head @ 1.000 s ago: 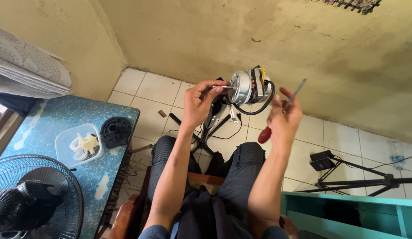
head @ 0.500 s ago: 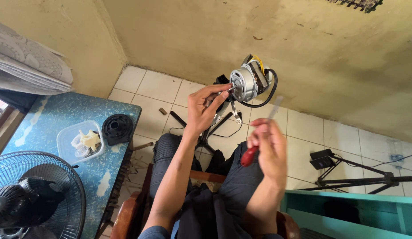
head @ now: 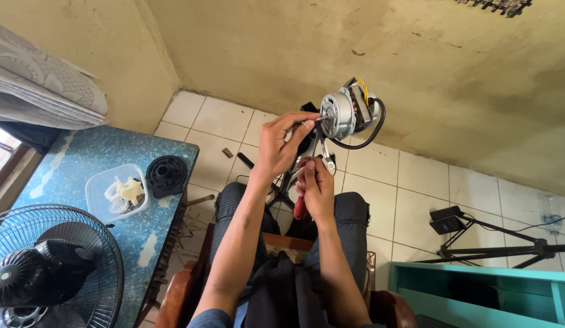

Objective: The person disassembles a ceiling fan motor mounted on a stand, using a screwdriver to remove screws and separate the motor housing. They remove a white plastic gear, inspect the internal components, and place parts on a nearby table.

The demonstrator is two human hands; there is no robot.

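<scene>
Lower left of the frame, a black wire-guarded fan (head: 48, 267) sits beside the blue speckled tabletop (head: 88, 164). Upper centre, the round silver fan motor with black cable (head: 346, 114) is up in the air. The left hand (head: 281, 146) pinches its shaft end. Just below, the right hand (head: 317, 188) is wrapped tight around a red-handled screwdriver (head: 302, 205), blade angled up toward the motor.

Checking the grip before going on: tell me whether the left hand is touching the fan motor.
Touching. The head view shows the left hand with fingertips on the shaft end of the fan motor.
</scene>
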